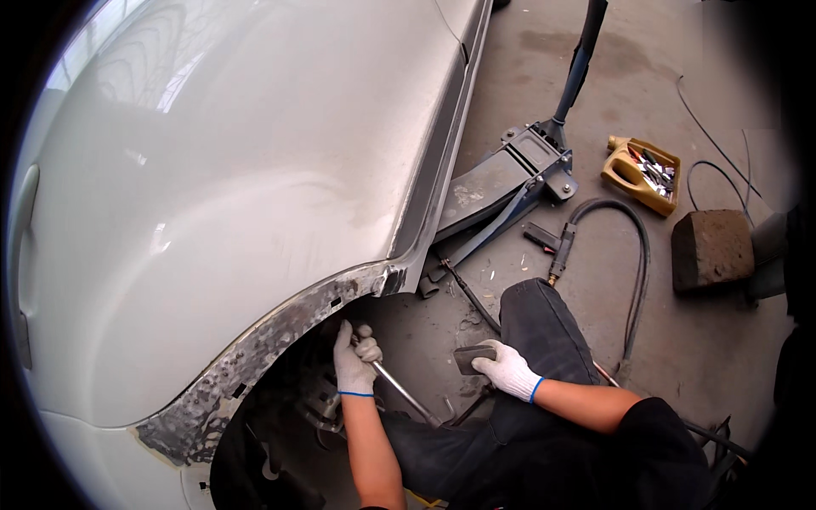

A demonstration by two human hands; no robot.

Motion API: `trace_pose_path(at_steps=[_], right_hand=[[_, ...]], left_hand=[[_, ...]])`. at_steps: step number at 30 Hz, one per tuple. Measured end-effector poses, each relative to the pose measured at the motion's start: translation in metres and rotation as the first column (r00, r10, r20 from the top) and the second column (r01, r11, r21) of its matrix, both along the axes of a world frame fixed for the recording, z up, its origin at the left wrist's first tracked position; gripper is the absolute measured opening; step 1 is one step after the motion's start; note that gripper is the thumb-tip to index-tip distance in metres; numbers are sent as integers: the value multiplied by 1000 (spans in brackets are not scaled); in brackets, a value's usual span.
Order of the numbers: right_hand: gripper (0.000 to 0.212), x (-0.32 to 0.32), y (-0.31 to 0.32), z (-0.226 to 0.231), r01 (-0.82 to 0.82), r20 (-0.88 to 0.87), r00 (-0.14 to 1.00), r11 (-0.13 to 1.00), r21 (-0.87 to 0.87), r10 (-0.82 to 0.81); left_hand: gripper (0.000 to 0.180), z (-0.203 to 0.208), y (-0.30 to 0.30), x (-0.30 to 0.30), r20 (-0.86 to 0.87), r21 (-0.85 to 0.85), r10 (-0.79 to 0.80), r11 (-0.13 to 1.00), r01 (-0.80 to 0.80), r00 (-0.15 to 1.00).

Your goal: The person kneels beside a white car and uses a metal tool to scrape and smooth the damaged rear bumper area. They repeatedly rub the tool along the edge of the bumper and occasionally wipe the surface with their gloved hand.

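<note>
Both my hands wear white knit gloves with blue cuffs. My left hand (353, 367) is closed around a silver metal bar (404, 391), just below the wheel arch edge of a light-coloured car body (255, 153). The bar slants down toward my knee, and its upper end is hidden by the fingers. In front of my thigh, my right hand (508, 374) grips a dark, flat rectangular block (473, 359), apart from the car. Along the arch runs a strip of sanded, pitted bare metal (255, 350). Dark parts inside the wheel well are partly hidden by my left arm.
A blue-grey floor jack (493, 191) reaches under the car's sill, handle raised. Beside it lie an air tool (561, 246) with a looping black hose (643, 255), a cut yellow jug (642, 174) holding small tools, and a brown block (712, 249). My bent knee (544, 323) sits near the hose.
</note>
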State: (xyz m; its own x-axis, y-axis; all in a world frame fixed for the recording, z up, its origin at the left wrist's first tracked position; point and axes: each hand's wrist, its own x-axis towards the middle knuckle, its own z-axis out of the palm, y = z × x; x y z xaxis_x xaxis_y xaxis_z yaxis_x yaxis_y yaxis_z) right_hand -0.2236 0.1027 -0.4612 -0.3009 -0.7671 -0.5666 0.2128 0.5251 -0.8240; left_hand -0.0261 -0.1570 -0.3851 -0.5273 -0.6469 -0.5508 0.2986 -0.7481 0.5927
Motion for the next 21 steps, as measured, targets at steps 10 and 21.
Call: trace_pose_path(at_steps=[10,21], right_hand=[[42,13,2,-34,34,-13,999,997,-70,-35],[36,18,-3,-21,106,89,991,988,-116,-95]], left_hand=[[69,52,7,-22,206,-260,-33,962,87,978],[45,75,-18,-41,114,-250,11,968,18,993]])
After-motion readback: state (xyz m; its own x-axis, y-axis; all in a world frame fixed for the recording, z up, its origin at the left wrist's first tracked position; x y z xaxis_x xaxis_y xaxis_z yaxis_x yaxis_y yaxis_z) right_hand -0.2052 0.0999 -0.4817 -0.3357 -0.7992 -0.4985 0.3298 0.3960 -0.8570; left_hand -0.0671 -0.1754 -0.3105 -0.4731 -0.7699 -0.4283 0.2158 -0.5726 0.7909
